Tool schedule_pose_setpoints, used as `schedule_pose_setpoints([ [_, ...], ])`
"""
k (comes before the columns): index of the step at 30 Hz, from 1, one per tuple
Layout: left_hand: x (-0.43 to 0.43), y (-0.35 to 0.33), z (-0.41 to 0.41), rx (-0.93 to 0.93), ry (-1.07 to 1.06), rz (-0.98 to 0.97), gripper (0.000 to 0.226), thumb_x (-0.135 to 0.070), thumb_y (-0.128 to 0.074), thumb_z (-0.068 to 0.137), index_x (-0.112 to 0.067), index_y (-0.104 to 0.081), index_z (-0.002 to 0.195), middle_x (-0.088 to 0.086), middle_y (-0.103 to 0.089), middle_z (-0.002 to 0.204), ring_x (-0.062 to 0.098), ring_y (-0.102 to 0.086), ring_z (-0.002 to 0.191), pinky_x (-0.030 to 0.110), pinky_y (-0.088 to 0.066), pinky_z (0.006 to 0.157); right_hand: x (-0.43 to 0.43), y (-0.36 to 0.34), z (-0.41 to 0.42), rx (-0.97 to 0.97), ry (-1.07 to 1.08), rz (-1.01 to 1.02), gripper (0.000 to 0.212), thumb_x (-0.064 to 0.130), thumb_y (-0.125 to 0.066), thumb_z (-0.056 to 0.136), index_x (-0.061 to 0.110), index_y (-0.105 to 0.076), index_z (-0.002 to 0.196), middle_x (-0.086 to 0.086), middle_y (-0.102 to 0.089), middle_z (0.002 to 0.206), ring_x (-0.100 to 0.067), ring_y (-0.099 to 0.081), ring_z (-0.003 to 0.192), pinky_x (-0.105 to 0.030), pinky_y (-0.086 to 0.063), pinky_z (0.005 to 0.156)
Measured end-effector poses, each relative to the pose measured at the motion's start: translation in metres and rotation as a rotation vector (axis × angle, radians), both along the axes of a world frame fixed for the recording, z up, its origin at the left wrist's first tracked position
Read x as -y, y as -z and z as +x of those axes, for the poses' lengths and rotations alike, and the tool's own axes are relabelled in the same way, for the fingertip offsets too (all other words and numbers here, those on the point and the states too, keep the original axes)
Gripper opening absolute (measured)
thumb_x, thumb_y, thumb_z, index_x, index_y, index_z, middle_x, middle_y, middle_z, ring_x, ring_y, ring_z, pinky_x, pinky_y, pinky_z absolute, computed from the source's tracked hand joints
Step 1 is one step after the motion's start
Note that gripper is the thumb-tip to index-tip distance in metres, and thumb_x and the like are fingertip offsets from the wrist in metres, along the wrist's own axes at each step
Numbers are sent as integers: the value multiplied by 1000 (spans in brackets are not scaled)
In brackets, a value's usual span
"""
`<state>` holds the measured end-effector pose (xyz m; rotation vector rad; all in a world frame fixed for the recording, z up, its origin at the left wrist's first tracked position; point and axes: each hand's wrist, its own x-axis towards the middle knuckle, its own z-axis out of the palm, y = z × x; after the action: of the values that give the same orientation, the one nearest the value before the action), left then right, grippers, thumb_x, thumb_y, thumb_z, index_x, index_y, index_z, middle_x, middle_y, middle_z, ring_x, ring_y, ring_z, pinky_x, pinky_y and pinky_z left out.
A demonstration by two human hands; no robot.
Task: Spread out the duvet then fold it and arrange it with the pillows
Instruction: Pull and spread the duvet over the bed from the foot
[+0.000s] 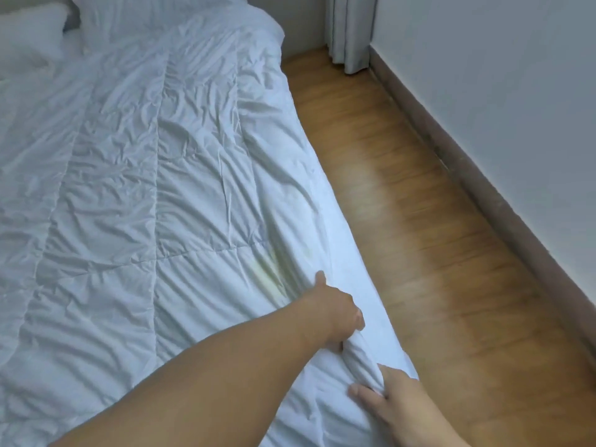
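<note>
A white quilted duvet [145, 175] lies spread and wrinkled over the bed, its right edge hanging along the bedside. My left hand [332, 308] grips a bunched fold of that edge near the bed's near right corner. Just below it, my right hand [383, 395] pinches the same rolled fold between thumb and fingers. Two white pillows sit at the head of the bed: one pillow [30, 30] at the far left, another pillow [154, 14] beside it, partly under the duvet's top end.
A wooden floor [419, 237] runs in a strip between the bed and a white wall [500, 91] with a dark skirting board. A pale curtain [350, 30] hangs in the far corner.
</note>
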<state>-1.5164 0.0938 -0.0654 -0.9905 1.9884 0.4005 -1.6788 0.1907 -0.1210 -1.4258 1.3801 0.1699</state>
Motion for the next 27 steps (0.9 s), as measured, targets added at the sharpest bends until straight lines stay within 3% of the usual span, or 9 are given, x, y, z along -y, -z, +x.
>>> schedule_pose_setpoints([
  [3, -10, -9, -29, -139, -27, 6, 34, -30, -54, 100, -29, -50, 134, 5, -58, 122, 27, -50, 121, 64, -18, 111, -1, -3, -38, -36, -33, 82, 36, 71, -58, 82, 43, -67, 103, 11, -73, 101, -3, -65, 94, -16, -49, 84],
  [6, -19, 9, -47, -186, 11, -58, 32, -24, -50, 101, -28, -49, 133, 3, -60, 123, 26, -47, 122, 64, -11, 114, -2, 4, -61, -47, 38, 105, 16, 62, -65, 83, 52, -67, 95, 14, -73, 100, -3, -66, 100, -14, -48, 84],
  [9, -23, 35, -49, -211, -60, -156, 33, -22, -49, 100, -25, -47, 134, 2, -58, 125, 28, -44, 125, 66, -3, 117, 2, 8, -63, -33, 163, 29, 32, 57, -72, 79, 25, -70, 78, 5, -72, 77, -5, -65, 76, -14, -43, 62],
  [12, -32, 47, -38, -239, -51, -181, 39, -21, -44, 99, -28, -42, 137, 4, -50, 128, 28, -40, 127, 69, -2, 114, -5, 11, -59, 4, 223, 10, 51, 63, -77, 69, 16, -58, 65, 5, -57, 59, -5, -47, 53, -18, -33, 48],
  [15, -33, 48, -25, -238, -3, -141, 39, -24, -44, 99, -31, -42, 138, 2, -49, 129, 26, -37, 129, 69, -3, 114, -25, 13, -60, 20, 211, -17, 46, 60, -79, 67, 19, -60, 72, -3, -62, 68, -6, -49, 55, -21, -36, 52],
  [20, -15, 28, -39, -303, -107, -157, 38, -14, -36, 101, -30, -45, 134, -5, -51, 122, 23, -42, 123, 62, -15, 114, -28, 10, -71, 26, 191, -111, 32, 50, -60, 92, 22, -47, 86, 0, -63, 72, -13, -59, 68, -30, -48, 67],
  [23, 11, 23, -49, -395, -261, -257, 32, -15, -38, 101, -32, -51, 124, -9, -46, 114, 19, -40, 122, 59, -15, 114, 9, 0, -93, 33, 241, -258, 34, 45, -62, 93, 19, -44, 78, 5, -62, 65, -10, -56, 64, -30, -45, 62],
  [25, 18, 31, -53, -414, -323, -361, 30, -23, -47, 99, -36, -52, 125, -7, -44, 124, 21, -35, 129, 62, -9, 116, 30, 2, -103, 13, 239, -294, 38, 45, -64, 91, 19, -42, 73, 8, -59, 61, -11, -53, 60, -32, -41, 58],
  [27, 5, 43, -59, -389, -389, -434, 47, -27, -54, 95, -40, -40, 139, 0, -27, 147, 27, -17, 145, 64, -2, 116, 35, 14, -103, -48, 191, -236, 38, 45, -63, 92, 20, -42, 73, 6, -59, 62, -16, -55, 64, -38, -45, 62],
])
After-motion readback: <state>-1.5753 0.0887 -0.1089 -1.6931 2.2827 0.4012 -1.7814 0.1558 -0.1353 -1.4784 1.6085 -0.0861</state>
